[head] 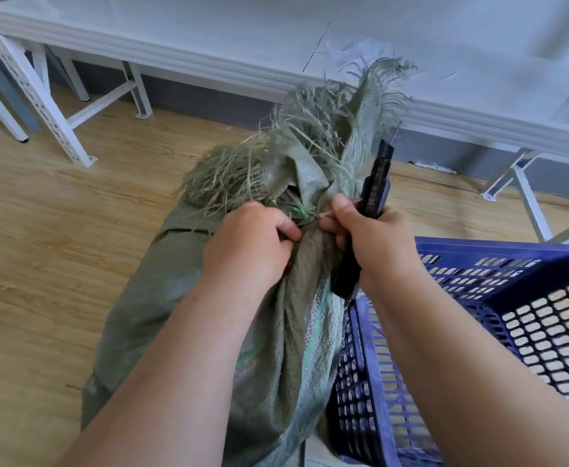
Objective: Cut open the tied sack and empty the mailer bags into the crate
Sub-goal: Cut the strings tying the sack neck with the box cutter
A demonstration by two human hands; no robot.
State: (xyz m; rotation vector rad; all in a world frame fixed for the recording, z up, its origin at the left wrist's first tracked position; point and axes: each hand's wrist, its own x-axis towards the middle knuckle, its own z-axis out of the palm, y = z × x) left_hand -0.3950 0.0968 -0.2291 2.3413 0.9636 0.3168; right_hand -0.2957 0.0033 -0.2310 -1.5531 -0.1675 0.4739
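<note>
While the green woven sack [208, 318] stands on the wood-look floor [40, 230] at the centre of view, we see its gathered neck pinched from both sides: the left hand [247, 246] curls its fingers into the cloth just below the tie [301, 215], and the right hand [374, 244] grips a black utility knife [374, 200] upright while its thumb and forefinger nip a pale strand at the tie. Frayed fibres [310, 143] fan out above the neck toward 12 o'clock. At 4 o'clock the blue perforated crate [478, 298] touches the sack's flank, closing off that side. At 10 o'clock stand white slotted rack legs [40, 106], and at 2 o'clock another white frame leg [525, 193]; the white wall [276, 35] and its moulding run across 12 o'clock. Open floor lies toward 9 o'clock. We cannot make out the knife's blade, and the sack's contents are hidden. Both forearms cover the sack's near face, whose base is cut off at 6 o'clock.
</note>
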